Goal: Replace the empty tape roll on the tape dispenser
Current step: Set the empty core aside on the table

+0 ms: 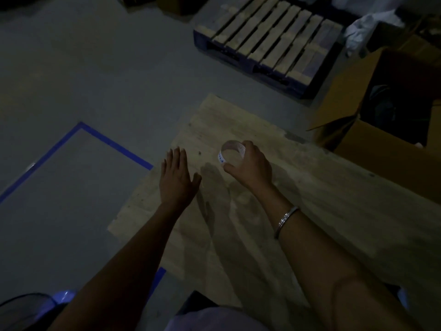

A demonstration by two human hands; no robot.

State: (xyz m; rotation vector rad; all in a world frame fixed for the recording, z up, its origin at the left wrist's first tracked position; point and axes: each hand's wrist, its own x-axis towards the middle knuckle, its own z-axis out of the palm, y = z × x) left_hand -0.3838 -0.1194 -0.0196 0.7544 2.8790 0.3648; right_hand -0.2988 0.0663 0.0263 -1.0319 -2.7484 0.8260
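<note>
A thin white cardboard ring with blue print, the empty tape roll [224,154], is pinched between the thumb and fingers of my right hand [250,166] just above a pale wooden board [322,199]. My left hand [177,176] hovers flat with straight fingers over the board's left edge and holds nothing. No tape dispenser shows in the dim head view.
An open cardboard box [381,120] with dark contents stands to the right of the board. A wooden pallet [269,41] lies beyond on the grey floor. Blue floor tape [114,145] outlines a rectangle at the left. A blue object [63,296] sits at the bottom left.
</note>
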